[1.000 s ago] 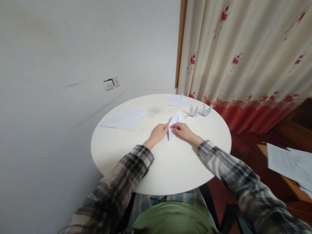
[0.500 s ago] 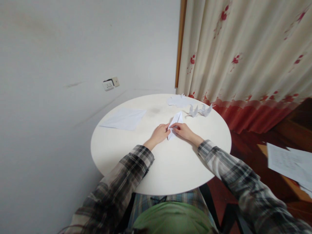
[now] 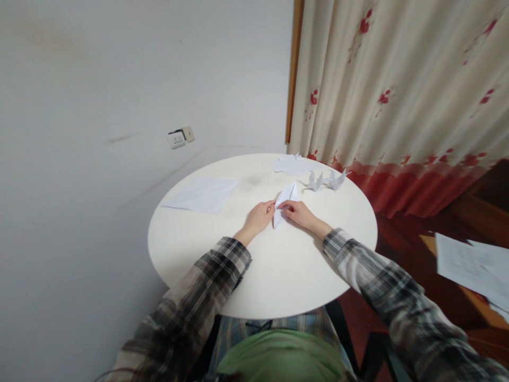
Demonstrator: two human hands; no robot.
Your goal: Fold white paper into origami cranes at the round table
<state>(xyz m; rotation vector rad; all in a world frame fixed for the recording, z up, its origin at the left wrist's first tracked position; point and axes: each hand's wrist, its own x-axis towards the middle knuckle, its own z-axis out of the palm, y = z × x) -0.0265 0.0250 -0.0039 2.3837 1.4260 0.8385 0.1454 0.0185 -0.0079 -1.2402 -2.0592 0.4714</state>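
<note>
A white folded paper (image 3: pixel 288 192), long and diamond-shaped with pointed ends, lies on the round white table (image 3: pixel 270 276) between my two hands. My left hand (image 3: pixel 261 216) has its fingers closed at the paper's left edge. From the other side, my right hand (image 3: pixel 298 211) pinches the paper near its middle, thumb and fingertips together. The fingers cover the middle of the paper, so the fold under them is hidden. Just beyond my right hand stand two folded paper cranes (image 3: pixel 315 182).
A white paper sheet (image 3: pixel 202 194) lies at the table's left. More paper (image 3: pixel 290 165) is at the far edge, with a small folded piece on it. A wall with a socket (image 3: pixel 176 139) rises behind, a flowered curtain (image 3: pixel 382 106) at right. Printed sheets (image 3: pixel 469 265) lie lower right.
My left fingers have drawn back slightly to the left along the paper's edge. My right hand stays almost in place. The paper's upper flap looks slightly shifted.
</note>
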